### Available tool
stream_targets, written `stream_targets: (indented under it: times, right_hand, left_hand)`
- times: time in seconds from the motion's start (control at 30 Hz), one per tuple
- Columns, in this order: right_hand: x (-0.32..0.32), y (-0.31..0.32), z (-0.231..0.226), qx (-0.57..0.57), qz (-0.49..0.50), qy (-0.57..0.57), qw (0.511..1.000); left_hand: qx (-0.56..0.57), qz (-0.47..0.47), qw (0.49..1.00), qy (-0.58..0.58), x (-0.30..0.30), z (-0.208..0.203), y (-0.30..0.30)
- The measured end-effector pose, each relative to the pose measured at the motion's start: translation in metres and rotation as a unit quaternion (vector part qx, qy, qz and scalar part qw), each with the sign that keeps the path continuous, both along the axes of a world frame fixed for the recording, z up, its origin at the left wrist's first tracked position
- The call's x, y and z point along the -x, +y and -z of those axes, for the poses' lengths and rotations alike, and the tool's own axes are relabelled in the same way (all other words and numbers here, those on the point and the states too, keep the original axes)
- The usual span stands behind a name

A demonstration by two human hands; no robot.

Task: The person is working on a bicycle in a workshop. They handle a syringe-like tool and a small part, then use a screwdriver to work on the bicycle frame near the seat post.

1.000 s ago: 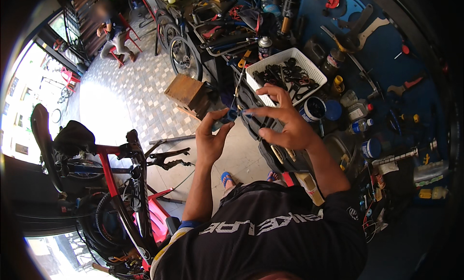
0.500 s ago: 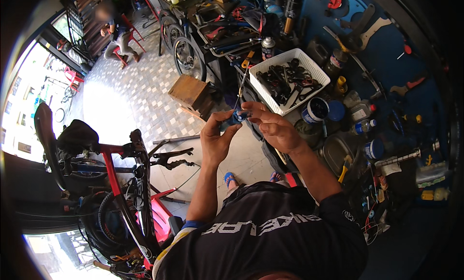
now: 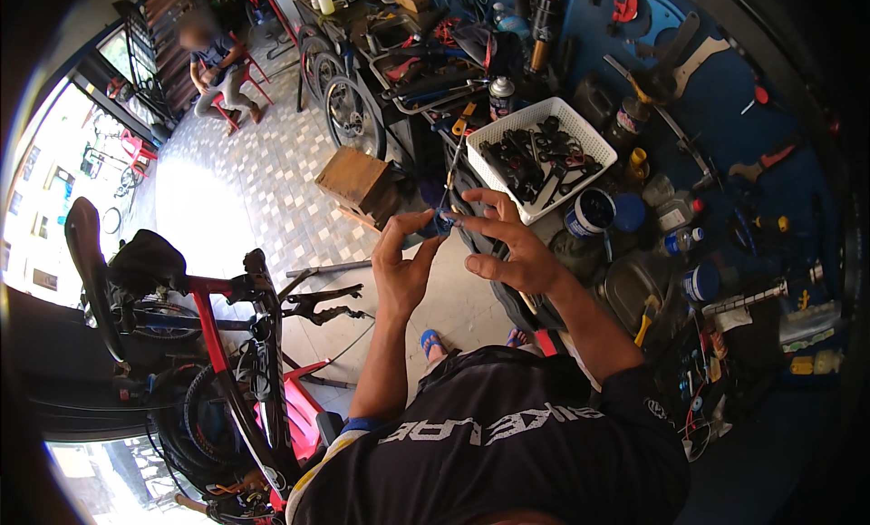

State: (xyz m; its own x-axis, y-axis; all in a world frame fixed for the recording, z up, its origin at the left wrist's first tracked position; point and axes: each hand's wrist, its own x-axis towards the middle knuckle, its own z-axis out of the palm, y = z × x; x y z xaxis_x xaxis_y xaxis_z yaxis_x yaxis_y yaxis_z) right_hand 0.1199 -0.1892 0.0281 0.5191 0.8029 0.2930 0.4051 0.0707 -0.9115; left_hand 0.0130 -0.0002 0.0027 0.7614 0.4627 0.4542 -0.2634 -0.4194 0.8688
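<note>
My left hand [image 3: 401,269] pinches a small round part, blue with dark areas [image 3: 443,222], between thumb and fingers, held up in front of my chest. Its exact kind is too small to make out. My right hand [image 3: 524,257] is on the other side of it, fingers spread and thumb apart. One right fingertip reaches the part's edge and seems to touch it. Just beyond both hands is a white perforated basket [image 3: 497,179] filled with dark bike parts [image 3: 553,153].
On the left stands a red and black bike frame [image 3: 210,335] with a saddle. A wooden block [image 3: 356,182] is ahead on the floor. Right of the basket, the cluttered bench holds an open blue-and-white tub [image 3: 591,211] and bottles. A person [image 3: 216,72] sits on a red chair, far left.
My right fingers have spread and the thumb has dropped away from them. The left hand still pinches the small part. The seated person has shifted posture.
</note>
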Motion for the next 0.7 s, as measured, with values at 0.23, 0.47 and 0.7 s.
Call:
stream_targets:
  times: [0.23,0.47,0.7]
  right_hand:
    - [0.000,0.003,-0.005,0.012,-0.002,0.001,1.000]
    - [-0.003,0.005,-0.003,0.032,0.013,-0.035,0.999]
    - [-0.001,0.007,-0.006,0.035,0.010,-0.031,0.999]
  left_hand:
    - [-0.082,-0.033,0.996,0.003,-0.001,-0.015,0.000]
    - [-0.113,0.010,0.993,0.021,0.002,-0.017,0.007]
    - [-0.124,-0.017,0.992,-0.005,-0.001,-0.014,0.010]
